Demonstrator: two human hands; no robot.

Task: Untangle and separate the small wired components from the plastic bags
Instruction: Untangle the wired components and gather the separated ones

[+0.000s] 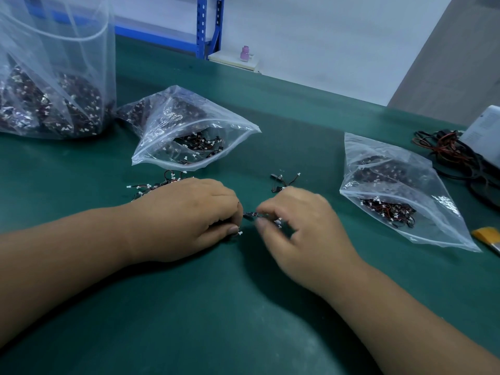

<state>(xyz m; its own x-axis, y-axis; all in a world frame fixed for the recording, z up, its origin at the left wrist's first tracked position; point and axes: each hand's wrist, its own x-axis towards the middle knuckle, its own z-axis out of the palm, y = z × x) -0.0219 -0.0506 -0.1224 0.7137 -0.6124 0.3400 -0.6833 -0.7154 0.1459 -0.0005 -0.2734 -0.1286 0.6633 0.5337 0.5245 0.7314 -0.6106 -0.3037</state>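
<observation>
My left hand (pixel 186 217) and my right hand (pixel 303 226) meet at the table's middle, both pinching a small clump of wired components (pixel 250 215) with black bodies, red-black wires and white plugs. Behind my left hand lies a tangled pile of the same components (pixel 154 185). A few loose components (pixel 281 181) lie behind my right hand. An open clear bag (pixel 194 131) with components sits behind the pile. Another open clear bag (pixel 400 190) with components lies to the right.
A large clear bag (pixel 51 77) full of components stands at the far left on the green table (pixel 216 307). Coiled black and red cables (pixel 460 158) and a white box (pixel 484 125) sit at the right edge, a yellow item (pixel 487 235) below them.
</observation>
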